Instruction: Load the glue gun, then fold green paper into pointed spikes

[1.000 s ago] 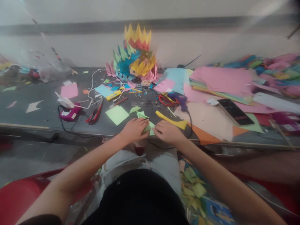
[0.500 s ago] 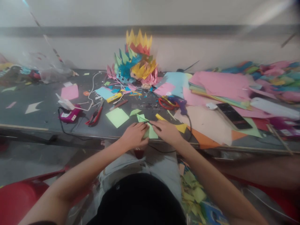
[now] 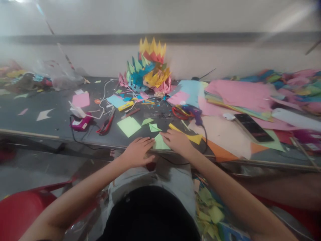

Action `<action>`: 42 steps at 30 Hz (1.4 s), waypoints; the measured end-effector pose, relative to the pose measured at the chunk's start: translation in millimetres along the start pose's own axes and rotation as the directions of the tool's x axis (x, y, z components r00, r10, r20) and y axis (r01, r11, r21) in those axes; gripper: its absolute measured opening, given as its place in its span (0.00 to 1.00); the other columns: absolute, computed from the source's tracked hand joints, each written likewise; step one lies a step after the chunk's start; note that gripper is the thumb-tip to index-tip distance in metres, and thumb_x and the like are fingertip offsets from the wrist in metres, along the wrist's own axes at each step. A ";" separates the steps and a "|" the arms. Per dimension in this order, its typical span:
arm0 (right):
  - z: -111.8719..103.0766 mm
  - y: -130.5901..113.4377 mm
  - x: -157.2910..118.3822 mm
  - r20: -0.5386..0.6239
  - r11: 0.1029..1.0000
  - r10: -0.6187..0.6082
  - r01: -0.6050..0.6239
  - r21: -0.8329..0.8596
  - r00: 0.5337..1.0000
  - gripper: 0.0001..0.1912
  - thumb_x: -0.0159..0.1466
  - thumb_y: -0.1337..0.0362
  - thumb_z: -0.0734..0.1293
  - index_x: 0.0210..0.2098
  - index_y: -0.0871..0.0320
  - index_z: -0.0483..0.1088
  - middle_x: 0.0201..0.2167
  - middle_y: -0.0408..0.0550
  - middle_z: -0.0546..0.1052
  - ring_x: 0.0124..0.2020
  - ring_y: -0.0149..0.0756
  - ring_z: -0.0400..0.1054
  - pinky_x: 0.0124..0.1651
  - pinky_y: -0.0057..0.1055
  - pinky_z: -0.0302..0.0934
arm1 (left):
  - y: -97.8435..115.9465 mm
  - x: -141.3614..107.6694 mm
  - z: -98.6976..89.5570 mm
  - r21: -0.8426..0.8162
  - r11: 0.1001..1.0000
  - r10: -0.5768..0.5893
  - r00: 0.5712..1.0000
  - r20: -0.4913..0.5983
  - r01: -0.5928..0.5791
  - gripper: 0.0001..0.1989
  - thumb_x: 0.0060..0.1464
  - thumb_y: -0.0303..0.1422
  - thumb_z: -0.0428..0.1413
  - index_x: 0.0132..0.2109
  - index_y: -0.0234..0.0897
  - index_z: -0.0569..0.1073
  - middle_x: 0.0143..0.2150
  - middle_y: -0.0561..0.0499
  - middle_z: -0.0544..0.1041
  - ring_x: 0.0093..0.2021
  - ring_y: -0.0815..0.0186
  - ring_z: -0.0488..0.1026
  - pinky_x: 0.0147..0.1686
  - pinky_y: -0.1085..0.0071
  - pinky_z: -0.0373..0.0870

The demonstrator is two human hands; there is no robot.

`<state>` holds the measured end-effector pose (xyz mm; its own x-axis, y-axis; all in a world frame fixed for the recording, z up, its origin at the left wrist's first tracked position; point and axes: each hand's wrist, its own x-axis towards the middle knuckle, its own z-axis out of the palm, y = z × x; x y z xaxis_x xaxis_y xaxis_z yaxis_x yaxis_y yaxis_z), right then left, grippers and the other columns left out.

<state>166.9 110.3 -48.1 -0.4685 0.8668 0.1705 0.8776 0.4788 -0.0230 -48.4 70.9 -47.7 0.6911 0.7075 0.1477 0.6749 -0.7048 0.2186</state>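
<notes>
A small piece of light green paper point(image 3: 160, 142) lies at the table's front edge between my hands. My left hand point(image 3: 138, 151) is open, fingers stretched out and thumb apart, its fingertips at the paper's left side. On the right side, the fingers of my right hand point(image 3: 177, 142) lie flat over the paper's edge. Just beyond are a folded green paper piece point(image 3: 154, 128) and a green scrap point(image 3: 147, 121). A pale green paper square point(image 3: 129, 126) rests left of these, and a yellow paper strip point(image 3: 193, 137) is beside my right hand.
Red-handled pliers point(image 3: 106, 124) and a magenta power socket point(image 3: 81, 122) with a cord sit on the left. Behind stands a colourful folded-paper model point(image 3: 147, 72). To the right are a purple glue gun point(image 3: 195, 115), a phone point(image 3: 253, 128) and stacked pink sheets point(image 3: 240, 93).
My left hand has spread its fingers and slid a little left off the green paper, uncovering more of it. My right hand stays at the paper. The view has shifted slightly.
</notes>
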 end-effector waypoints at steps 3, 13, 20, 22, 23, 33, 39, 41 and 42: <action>-1.1 5.1 -2.4 -0.057 0.997 -0.030 0.033 0.063 0.998 0.17 0.66 0.59 0.57 0.48 0.53 0.71 0.33 0.48 0.73 0.33 0.33 0.66 0.33 0.28 0.57 | 1.8 5.2 1.4 0.020 1.000 0.008 0.998 -0.054 -0.007 0.20 0.58 0.36 0.48 0.56 0.35 0.64 0.54 0.43 0.70 0.55 0.59 0.65 0.53 0.61 0.61; 3.8 2.9 -32.6 -0.214 0.937 -0.274 0.311 0.162 0.938 0.13 0.64 0.59 0.60 0.41 0.57 0.73 0.38 0.50 0.76 0.41 0.37 0.66 0.43 0.35 0.56 | 26.5 28.5 4.5 0.068 0.973 -0.208 0.965 -0.160 0.221 0.17 0.60 0.39 0.45 0.36 0.33 0.74 0.34 0.45 0.72 0.39 0.60 0.67 0.41 0.63 0.67; 7.4 8.5 -36.6 -0.195 0.922 -0.330 0.360 0.141 0.923 0.18 0.61 0.51 0.63 0.44 0.56 0.72 0.43 0.52 0.75 0.45 0.41 0.66 0.45 0.37 0.56 | 1.3 35.4 3.3 -0.156 0.986 -0.089 0.983 -0.162 0.064 0.09 0.59 0.32 0.49 0.33 0.35 0.71 0.41 0.48 0.73 0.44 0.64 0.69 0.46 0.68 0.66; 8.2 4.3 -42.0 -0.218 0.933 -0.324 0.349 0.089 0.921 0.16 0.62 0.54 0.62 0.45 0.57 0.71 0.45 0.52 0.75 0.47 0.41 0.65 0.45 0.37 0.56 | -5.2 35.2 6.8 -0.203 0.978 -0.078 0.984 -0.160 0.045 0.06 0.58 0.31 0.49 0.37 0.35 0.70 0.41 0.48 0.74 0.44 0.65 0.69 0.47 0.68 0.67; 8.8 1.4 -44.4 -0.231 0.933 -0.326 0.351 0.075 0.917 0.14 0.63 0.57 0.61 0.45 0.56 0.71 0.44 0.51 0.75 0.47 0.40 0.65 0.45 0.36 0.55 | -7.1 35.0 8.4 -0.208 0.977 -0.078 0.984 -0.159 0.044 0.06 0.58 0.31 0.50 0.40 0.34 0.69 0.42 0.48 0.74 0.44 0.64 0.69 0.47 0.67 0.67; 1.5 -1.7 -40.6 -0.272 0.928 -0.334 0.366 0.075 0.902 0.11 0.64 0.68 0.58 0.36 0.57 0.72 0.35 0.48 0.77 0.39 0.34 0.68 0.42 0.34 0.53 | -11.2 43.4 2.3 0.018 1.000 -0.009 0.995 -0.095 0.010 0.12 0.60 0.32 0.46 0.44 0.38 0.74 0.38 0.46 0.71 0.41 0.62 0.68 0.42 0.64 0.67; 5.4 2.8 -37.9 -0.205 0.908 -0.334 0.373 0.193 0.920 0.10 0.64 0.63 0.60 0.36 0.56 0.73 0.36 0.48 0.77 0.39 0.34 0.68 0.41 0.33 0.56 | -13.2 43.5 11.7 -0.071 0.997 0.022 0.987 -0.159 -0.034 0.10 0.59 0.29 0.48 0.42 0.37 0.74 0.42 0.47 0.72 0.44 0.65 0.68 0.46 0.66 0.66; 7.0 0.3 -36.7 -0.205 0.903 -0.298 0.345 0.255 0.932 0.10 0.64 0.62 0.60 0.34 0.56 0.73 0.35 0.48 0.77 0.37 0.34 0.68 0.40 0.32 0.56 | -17.4 43.2 12.5 -0.141 0.988 0.037 0.988 -0.151 -0.058 0.09 0.59 0.30 0.50 0.42 0.37 0.74 0.42 0.48 0.73 0.44 0.66 0.68 0.47 0.67 0.66; 7.2 -1.1 -35.6 -0.200 0.901 -0.269 0.319 0.294 0.942 0.11 0.64 0.62 0.60 0.33 0.56 0.73 0.34 0.48 0.77 0.37 0.34 0.68 0.40 0.32 0.57 | -19.9 43.1 12.1 -0.176 0.982 0.050 0.989 -0.138 -0.074 0.09 0.58 0.30 0.51 0.42 0.37 0.74 0.42 0.49 0.73 0.44 0.66 0.68 0.47 0.68 0.66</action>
<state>181.9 79.9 -61.3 -0.6569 0.6605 0.3635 0.6116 0.7488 -0.2555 -28.8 114.8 -57.4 0.6813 0.6718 0.2906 0.5656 -0.7352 0.3736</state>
